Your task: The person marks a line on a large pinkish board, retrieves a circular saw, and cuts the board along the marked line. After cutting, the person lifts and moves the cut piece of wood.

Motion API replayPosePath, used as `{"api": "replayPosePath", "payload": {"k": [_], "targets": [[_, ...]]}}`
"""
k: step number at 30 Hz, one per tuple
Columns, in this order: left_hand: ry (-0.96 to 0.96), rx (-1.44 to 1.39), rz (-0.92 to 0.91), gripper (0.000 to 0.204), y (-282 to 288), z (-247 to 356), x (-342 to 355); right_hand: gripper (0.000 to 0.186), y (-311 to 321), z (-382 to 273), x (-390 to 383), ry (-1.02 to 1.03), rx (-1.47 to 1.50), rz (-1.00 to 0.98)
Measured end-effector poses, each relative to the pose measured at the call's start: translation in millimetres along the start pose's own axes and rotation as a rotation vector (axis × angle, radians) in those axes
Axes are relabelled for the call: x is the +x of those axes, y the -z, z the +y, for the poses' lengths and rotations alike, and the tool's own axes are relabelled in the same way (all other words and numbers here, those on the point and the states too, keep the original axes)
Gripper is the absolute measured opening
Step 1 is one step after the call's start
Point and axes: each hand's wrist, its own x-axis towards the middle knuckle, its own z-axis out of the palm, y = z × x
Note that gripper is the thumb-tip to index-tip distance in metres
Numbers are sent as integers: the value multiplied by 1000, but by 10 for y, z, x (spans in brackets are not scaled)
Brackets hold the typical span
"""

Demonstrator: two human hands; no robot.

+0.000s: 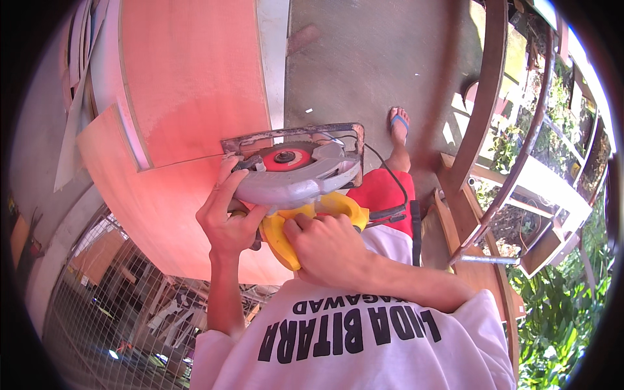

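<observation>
A circular saw (296, 172) with a grey guard, red blade hub and yellow handle sits at the right edge of a large reddish plywood sheet (195, 84). My left hand (229, 218) wraps the saw's front grip on its left side, fingers reaching up to the guard. My right hand (328, 250) is closed around the yellow rear handle. The saw's rusty base plate (292, 135) rests against the sheet's edge, where a thin cut line runs left from it. A black cord (393, 179) leads off from the saw to the right.
A concrete floor (364, 58) lies beyond the sheet, with my foot in a blue sandal (399, 123). Curved wooden frame pieces (484, 97) stand at the right, with plants behind. A wire mesh panel (110, 305) is at the lower left.
</observation>
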Motion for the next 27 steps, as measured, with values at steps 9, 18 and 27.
{"api": "replayPosePath", "payload": {"k": [9, 18, 27], "targets": [[-31, 5, 8, 57, -23, -15, 9, 31, -30, 26, 0, 6, -3, 33], [-39, 3, 10, 58, -35, -37, 11, 42, -70, 46, 14, -33, 16, 2], [-43, -9, 2, 58, -54, -64, 26, 35, -112, 74, 23, -33, 26, 45]]}}
